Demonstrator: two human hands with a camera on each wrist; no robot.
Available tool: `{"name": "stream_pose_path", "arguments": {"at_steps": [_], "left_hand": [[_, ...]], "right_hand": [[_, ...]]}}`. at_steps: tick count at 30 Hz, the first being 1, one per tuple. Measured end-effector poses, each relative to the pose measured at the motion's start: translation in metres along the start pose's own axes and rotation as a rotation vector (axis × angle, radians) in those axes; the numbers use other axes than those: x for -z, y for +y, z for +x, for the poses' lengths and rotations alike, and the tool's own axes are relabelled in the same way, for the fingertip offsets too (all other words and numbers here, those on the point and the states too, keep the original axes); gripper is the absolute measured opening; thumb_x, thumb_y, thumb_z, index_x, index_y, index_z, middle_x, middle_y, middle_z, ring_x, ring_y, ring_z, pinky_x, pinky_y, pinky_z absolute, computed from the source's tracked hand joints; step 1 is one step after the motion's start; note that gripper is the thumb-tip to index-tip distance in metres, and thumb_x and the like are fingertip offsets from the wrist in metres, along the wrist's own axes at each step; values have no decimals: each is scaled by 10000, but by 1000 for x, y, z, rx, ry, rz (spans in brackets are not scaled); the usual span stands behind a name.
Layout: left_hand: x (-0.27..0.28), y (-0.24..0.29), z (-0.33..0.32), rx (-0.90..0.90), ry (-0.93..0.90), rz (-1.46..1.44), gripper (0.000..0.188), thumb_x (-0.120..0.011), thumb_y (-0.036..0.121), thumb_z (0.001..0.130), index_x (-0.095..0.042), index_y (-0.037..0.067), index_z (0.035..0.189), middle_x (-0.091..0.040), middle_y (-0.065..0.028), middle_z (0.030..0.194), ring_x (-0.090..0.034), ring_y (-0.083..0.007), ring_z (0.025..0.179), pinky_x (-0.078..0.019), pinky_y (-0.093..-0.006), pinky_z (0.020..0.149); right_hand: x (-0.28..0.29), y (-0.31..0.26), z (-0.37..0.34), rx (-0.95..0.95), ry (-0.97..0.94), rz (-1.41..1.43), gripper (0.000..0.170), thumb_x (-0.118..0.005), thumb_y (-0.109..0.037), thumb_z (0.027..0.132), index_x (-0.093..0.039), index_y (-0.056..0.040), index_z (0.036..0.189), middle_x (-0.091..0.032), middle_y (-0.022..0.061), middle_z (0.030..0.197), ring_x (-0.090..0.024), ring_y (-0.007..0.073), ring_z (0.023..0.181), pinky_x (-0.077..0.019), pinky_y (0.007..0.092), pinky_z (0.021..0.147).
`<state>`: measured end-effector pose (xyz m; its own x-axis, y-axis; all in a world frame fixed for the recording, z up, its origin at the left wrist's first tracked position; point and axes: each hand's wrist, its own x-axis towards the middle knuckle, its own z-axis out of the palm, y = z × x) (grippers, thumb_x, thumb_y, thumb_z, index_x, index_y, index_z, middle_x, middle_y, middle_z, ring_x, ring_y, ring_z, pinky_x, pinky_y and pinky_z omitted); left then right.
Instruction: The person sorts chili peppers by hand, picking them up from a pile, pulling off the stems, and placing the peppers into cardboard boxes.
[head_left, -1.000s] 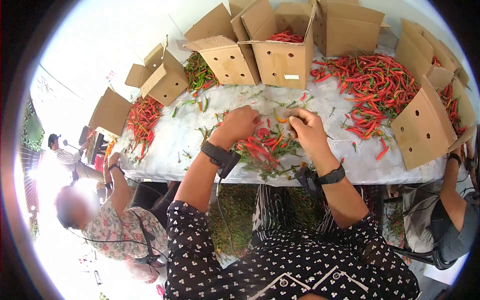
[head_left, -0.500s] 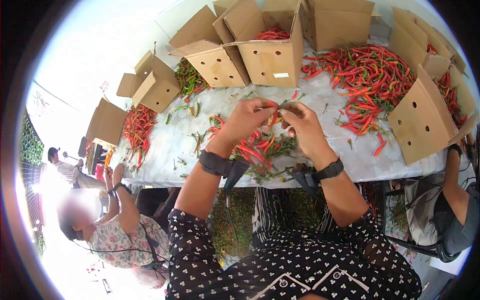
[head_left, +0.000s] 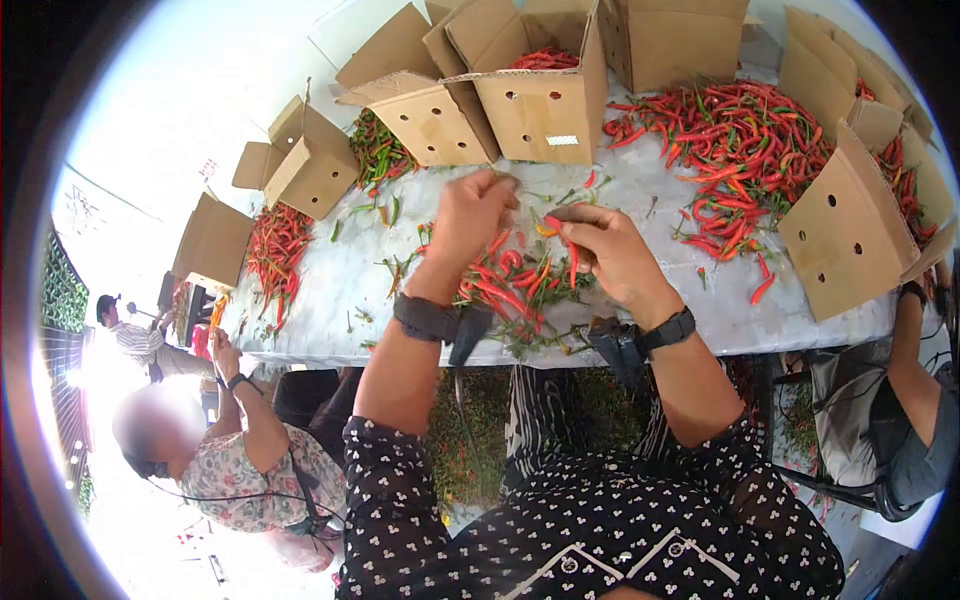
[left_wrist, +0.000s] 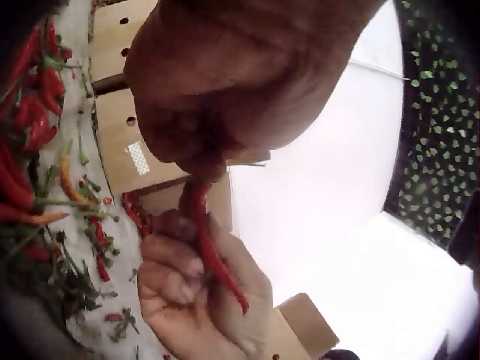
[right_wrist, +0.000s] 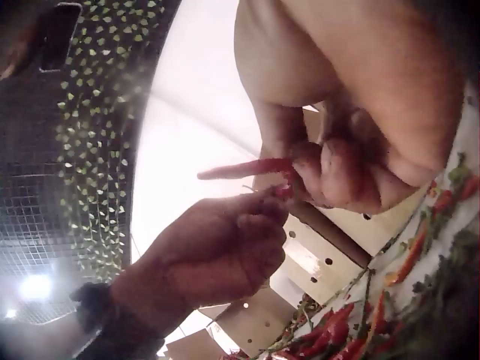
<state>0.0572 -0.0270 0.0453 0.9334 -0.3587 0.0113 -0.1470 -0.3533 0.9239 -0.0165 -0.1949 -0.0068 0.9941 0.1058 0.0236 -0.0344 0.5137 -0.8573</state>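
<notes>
My right hand (head_left: 620, 250) pinches a red chili (right_wrist: 244, 169) between thumb and fingers, its tip pointing away from the palm. My left hand (head_left: 475, 220) is a little to the left with its fingers curled. In both wrist views the left fingertips are right at the chili's upper end, and a thin stem (left_wrist: 257, 163) sticks out from them. Below the hands, a small pile of red chilies (head_left: 505, 290) lies mixed with green stems on the table (head_left: 330, 320). A yellow-orange chili (left_wrist: 71, 180) lies near this pile.
Open cardboard boxes (head_left: 545, 115) line the table's back, some with chilies inside. A large red chili heap (head_left: 745, 150) lies at right; a red pile (head_left: 278, 245) and a green-red pile (head_left: 378, 150) lie at left. Another person (head_left: 255, 440) sits at left, one more at the right edge.
Both hands came together over the pile around a red chili, then moved apart. The chili now sits in the right hand, and the left hand has drawn away leftward.
</notes>
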Motion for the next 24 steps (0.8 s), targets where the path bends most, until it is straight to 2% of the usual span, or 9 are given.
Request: {"name": "stream_pose_path", "arguments": {"at_steps": [2, 5, 6, 8, 12, 15, 19, 22, 24], "left_hand": [[17, -17, 12, -405, 262, 630, 251, -564, 156, 795, -584, -8, 983, -600, -102, 729, -573, -181, 602, -464, -290, 600], [26, -29, 4, -555, 230, 819, 292, -588, 157, 754, -581, 17, 1010, -592, -148, 855, -592, -262, 680, -478, -346, 656], [26, -30, 1, -555, 227, 821, 292, -588, 157, 754, -581, 17, 1010, -592, -148, 855, -592, -262, 680, -478, -346, 656], [24, -33, -8, -350, -151, 969, 310, -586, 144, 734, -576, 57, 1031, -562, -156, 918, -574, -299, 762, -469, -377, 694], [8, -48, -12, -553, -287, 946, 160, -548, 111, 710, -599, 80, 858, -542, -157, 840, -545, -342, 800, -445, -428, 707], [6, -48, -6, -527, -358, 988, 153, -542, 94, 705, -593, 65, 846, -554, -154, 806, -544, -339, 787, -444, -424, 704], [11, -41, -3, -445, -385, 902, 156, -559, 84, 683, -583, 46, 833, -576, -162, 784, -551, -341, 781, -441, -426, 697], [15, -30, -5, -445, -295, 750, 176, -604, 120, 718, -555, 32, 863, -577, -136, 776, -563, -301, 721, -443, -379, 664], [17, -22, -5, -187, -145, 488, 139, -606, 114, 772, -539, 24, 854, -575, -75, 761, -557, -173, 688, -447, -301, 626]], "right_hand": [[9, 2, 4, -18, -32, 71, 210, -527, -93, 823, -565, 1, 1007, -537, 3, 728, -463, 68, 560, -338, 200, 480], [16, 6, 9, -37, 9, 300, 189, -515, -123, 815, -582, -15, 954, -555, 35, 736, -509, 121, 572, -359, 220, 464], [14, 2, 7, -42, 56, 326, 194, -508, -138, 823, -578, -23, 963, -558, 35, 736, -519, 122, 580, -362, 222, 462], [12, 1, 5, -53, 105, 356, 198, -502, -152, 831, -573, -32, 971, -561, 35, 736, -530, 124, 588, -365, 225, 460], [13, 8, 9, -89, 65, 306, 143, -533, -164, 829, -552, -51, 915, -542, 18, 708, -516, 105, 561, -350, 214, 427], [13, 12, 8, -92, 45, 209, 102, -570, -145, 811, -536, -65, 865, -515, -1, 682, -474, 84, 522, -324, 204, 405], [9, 12, 7, -102, 66, 137, 95, -602, -101, 785, -527, -65, 831, -471, -28, 657, -407, 54, 496, -292, 202, 397], [8, 11, 6, -105, 66, 107, 88, -600, -101, 788, -535, -55, 824, -464, -33, 659, -400, 48, 499, -282, 196, 403], [8, 15, 8, -89, 76, 97, 101, -602, -103, 788, -553, -45, 855, -467, -34, 663, -398, 46, 497, -281, 192, 405]]}}
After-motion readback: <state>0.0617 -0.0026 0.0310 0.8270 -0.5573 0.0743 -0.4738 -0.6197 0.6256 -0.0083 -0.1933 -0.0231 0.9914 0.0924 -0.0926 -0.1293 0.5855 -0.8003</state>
